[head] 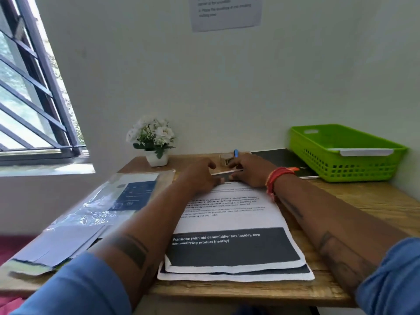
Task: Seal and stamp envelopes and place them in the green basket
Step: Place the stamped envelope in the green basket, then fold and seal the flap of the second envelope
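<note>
Both hands at far tabletop (363,201): left hand (200,176) and right hand (252,170) pinch a thin envelope (225,172) between them. Green basket (345,155) far right, an envelope inside.

A pale wall (227,87) fills the frame's centre; a barred window (29,98) upper left; a wooden desk (375,201) below.

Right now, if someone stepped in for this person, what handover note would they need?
Left hand and right hand both rest on the far edge of the printed sheets; what either grip holds is unclear. A small stamp-like item and a blue-tipped object sit just beyond. Envelopes lie at the table's left. The green basket at far right holds one white piece. Left: seal, stamp and basket the rest.
</note>
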Demonstrator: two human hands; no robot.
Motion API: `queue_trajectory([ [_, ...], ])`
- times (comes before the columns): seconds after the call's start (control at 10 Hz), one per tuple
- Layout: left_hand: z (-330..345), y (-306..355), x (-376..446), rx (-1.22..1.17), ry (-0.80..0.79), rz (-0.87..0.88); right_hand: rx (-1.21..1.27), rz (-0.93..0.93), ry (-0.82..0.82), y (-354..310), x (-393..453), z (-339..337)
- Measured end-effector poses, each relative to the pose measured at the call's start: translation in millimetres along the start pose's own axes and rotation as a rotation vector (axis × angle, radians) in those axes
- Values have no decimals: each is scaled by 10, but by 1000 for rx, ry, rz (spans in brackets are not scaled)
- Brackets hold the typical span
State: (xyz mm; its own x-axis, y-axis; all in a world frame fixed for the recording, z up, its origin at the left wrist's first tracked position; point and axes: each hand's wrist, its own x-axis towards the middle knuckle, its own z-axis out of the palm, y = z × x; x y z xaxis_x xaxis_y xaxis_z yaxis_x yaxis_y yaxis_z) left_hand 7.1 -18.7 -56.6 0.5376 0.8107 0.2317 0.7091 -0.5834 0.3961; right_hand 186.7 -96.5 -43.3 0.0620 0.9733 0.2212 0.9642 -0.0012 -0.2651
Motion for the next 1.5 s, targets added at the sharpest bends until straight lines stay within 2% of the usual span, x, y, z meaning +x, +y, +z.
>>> queue_trajectory([
  [0.1, -10, 25, 56, -18, 58, 32, 102, 70, 138, 83, 65, 7],
  [0.2, -108, -13, 58, -191, 140, -11, 206, 136, 269, 151, 69, -41],
  [0.3, -223, -170, 54, -387, 159, -124, 262, 168, 361, 216, 38, -86],
  [0.4, -273, -311, 38, -426, 101, -211, 298, 229, 408, 258, 18, -109],
  [0.5, -282, -349, 44, -314, 111, -216, 374, 317, 461, 297, -10, -129],
  [0.6, -307, -350, 40, -252, 197, -171, 502, 388, 477, 355, -44, -149],
  [0.7, -313, -351, -7, -198, 276, -158, 566, 439, 403, 391, -79, -184],
  [0.8, -318, -313, -58, -184, 283, -165, 592, 485, 350, 437, -127, -316],
  [1.0, -409, -334, -82, -162, 76, -200, 743, 626, 448, 511, -279, -484],
  [1.1, -456, -374, -114, -230, 17, -203, 475, 554, 393, 491, -368, -487],
  [1.2, -539, -409, -140, -353, 104, -226, 428, 639, 362, 476, -390, -482],
  [1.3, -619, -460, -150, -699, 185, -303, 547, 675, 351, 542, -368, -484],
  [1.4, -643, -573, -109, -593, 331, -327, 354, 589, 264, 494, -356, -463],
  [1.5, -617, -666, -99, -172, 273, -342, 334, 450, 231, 369, -340, -438],
])
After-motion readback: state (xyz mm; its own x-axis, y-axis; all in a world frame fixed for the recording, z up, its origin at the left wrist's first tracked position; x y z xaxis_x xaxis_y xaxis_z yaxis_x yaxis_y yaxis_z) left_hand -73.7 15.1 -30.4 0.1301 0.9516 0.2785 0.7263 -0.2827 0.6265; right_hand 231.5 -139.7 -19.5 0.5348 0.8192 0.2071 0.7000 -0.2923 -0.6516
